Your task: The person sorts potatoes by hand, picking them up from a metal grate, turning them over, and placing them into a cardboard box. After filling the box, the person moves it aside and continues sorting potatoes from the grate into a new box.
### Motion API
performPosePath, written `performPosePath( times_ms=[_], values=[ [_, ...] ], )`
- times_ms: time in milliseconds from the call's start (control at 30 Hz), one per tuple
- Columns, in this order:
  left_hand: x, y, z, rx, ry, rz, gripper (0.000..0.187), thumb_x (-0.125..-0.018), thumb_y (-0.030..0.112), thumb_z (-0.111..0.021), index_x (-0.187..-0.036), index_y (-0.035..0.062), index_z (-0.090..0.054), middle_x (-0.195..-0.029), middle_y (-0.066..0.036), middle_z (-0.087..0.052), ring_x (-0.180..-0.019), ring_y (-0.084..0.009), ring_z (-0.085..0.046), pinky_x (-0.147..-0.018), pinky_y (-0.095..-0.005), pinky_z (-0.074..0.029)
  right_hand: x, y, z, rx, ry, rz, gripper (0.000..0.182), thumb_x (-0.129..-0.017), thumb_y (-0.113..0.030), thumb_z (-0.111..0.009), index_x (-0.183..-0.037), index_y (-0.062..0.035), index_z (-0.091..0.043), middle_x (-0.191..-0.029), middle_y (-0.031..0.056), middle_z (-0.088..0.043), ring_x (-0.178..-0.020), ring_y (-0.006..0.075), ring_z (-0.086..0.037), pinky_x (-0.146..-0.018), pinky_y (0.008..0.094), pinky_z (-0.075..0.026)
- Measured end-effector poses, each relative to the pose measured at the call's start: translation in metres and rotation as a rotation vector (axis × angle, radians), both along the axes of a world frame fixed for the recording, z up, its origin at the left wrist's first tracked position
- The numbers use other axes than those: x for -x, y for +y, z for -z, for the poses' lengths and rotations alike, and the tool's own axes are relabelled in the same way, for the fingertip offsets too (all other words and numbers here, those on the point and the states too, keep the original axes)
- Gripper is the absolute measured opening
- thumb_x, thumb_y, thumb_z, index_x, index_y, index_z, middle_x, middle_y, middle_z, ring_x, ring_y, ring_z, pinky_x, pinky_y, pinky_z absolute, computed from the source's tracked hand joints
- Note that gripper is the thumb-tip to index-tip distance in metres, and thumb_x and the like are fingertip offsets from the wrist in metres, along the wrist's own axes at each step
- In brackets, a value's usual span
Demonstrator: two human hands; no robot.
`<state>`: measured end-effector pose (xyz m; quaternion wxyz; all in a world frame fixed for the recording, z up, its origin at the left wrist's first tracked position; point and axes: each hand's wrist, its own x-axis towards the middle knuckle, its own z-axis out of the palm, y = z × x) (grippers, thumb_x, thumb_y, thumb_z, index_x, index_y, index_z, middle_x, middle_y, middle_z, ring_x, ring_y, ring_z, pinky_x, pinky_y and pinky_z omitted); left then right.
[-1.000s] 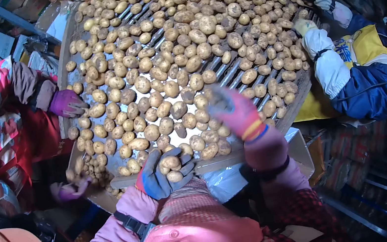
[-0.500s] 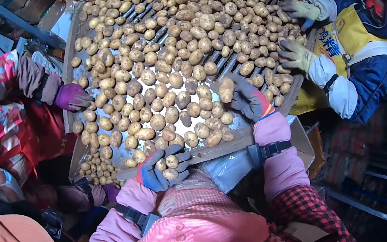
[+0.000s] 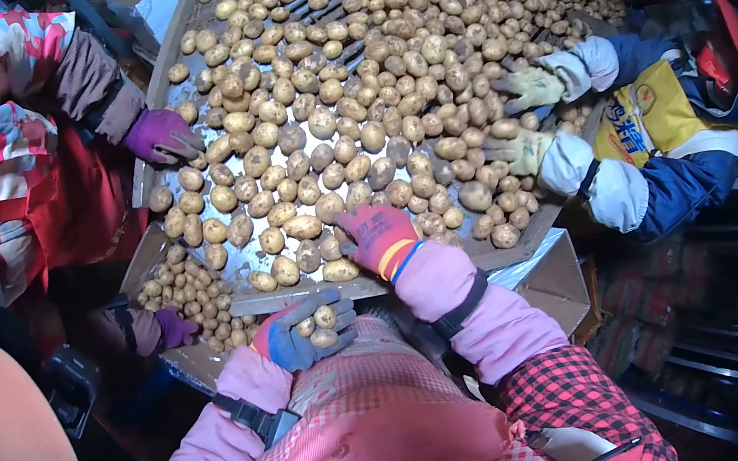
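Note:
Cupped with the palm up, my left hand [image 3: 310, 331], in a blue-grey glove, holds several small potatoes [image 3: 325, 317] just below the table's front edge. My right hand [image 3: 382, 240], in a red glove, is palm down over potatoes near the front of the sorting table [image 3: 293, 295]. Its fingers are apart and reach to the left, beside a potato [image 3: 330, 248]; the palm is hidden. Loose potatoes [image 3: 303, 227] lie all over the table, packed more densely toward the back and right.
At the left, a person's purple-gloved hand [image 3: 164, 137] touches the table edge; another purple glove [image 3: 175, 327] is by a bin of small potatoes [image 3: 182, 287]. Across at the right, a co-worker's pale gloves [image 3: 531, 86] rest among potatoes. A cardboard box [image 3: 554, 284] stands below the table.
My right hand has moved left and turned palm down; the potato it held no longer shows. My left hand still holds its potatoes. The co-worker's pale gloves have moved left, and the view has shifted.

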<state>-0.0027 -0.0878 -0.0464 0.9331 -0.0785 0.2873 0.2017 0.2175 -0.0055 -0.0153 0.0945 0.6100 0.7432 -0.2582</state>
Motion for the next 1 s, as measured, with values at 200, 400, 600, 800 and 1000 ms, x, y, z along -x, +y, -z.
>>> performPosePath(
  times_ms=[200,400,600,800,1000],
  values=[
    [-0.017,0.013,-0.008,-0.059,-0.401,-0.1,0.045,-0.101,0.041,-0.031,-0.119,0.0035,-0.048,-0.11,-0.012,-0.053,-0.102,-0.0235,-0.053,-0.099,-0.0457,-0.044,-0.023,-0.009,-0.029,0.052,0.548,0.126,0.049,-0.08,-0.035,-0.067,-0.125,-0.0161,-0.059,-0.107,0.015,-0.064,-0.103,0.0319,-0.061,-0.091,0.038,-0.047],
    [-0.015,0.007,-0.008,-0.154,-0.218,-0.128,0.049,-0.1,0.044,-0.032,-0.114,0.002,-0.053,-0.099,-0.01,-0.047,-0.091,-0.0221,-0.047,-0.088,-0.041,-0.044,-0.101,0.076,0.011,-0.263,-0.153,-0.068,0.042,-0.079,-0.019,-0.062,-0.121,-0.0219,-0.059,-0.125,0.0113,-0.056,-0.105,0.0306,-0.061,-0.087,0.0417,-0.05],
    [-0.005,0.013,-0.018,-0.022,-0.204,-0.156,0.061,-0.094,0.055,-0.036,-0.119,0.0013,-0.052,-0.11,-0.013,-0.049,-0.099,-0.0253,-0.047,-0.082,-0.0371,-0.044,-0.086,0.104,0.008,-0.103,-0.474,-0.06,0.044,-0.073,-0.017,-0.069,-0.115,-0.0199,-0.059,-0.111,0.0142,-0.059,-0.1,0.0334,-0.062,-0.08,0.0439,-0.052],
    [-0.005,0.004,-0.03,0.001,-0.084,-0.19,0.06,-0.094,0.053,-0.04,-0.119,0.0003,-0.05,-0.114,-0.015,-0.05,-0.102,-0.0273,-0.048,-0.083,-0.0373,-0.045,-0.107,0.091,0.03,-0.338,-0.344,0.064,0.038,-0.075,-0.016,-0.065,-0.113,-0.0187,-0.059,-0.101,0.017,-0.061,-0.096,0.0328,-0.064,-0.077,0.0437,-0.052],
    [0.006,-0.002,-0.022,-0.229,0.076,-0.013,0.062,-0.094,0.053,-0.039,-0.126,0.0005,-0.047,-0.125,-0.018,-0.049,-0.12,-0.0336,-0.045,-0.106,-0.0568,-0.033,-0.159,0.011,-0.002,0.26,1.837,0.854,0.052,-0.095,-0.027,-0.056,-0.143,-0.0197,-0.038,-0.125,0.013,-0.056,-0.093,0.02,-0.062,-0.07,0.0279,-0.054]
  ],
)
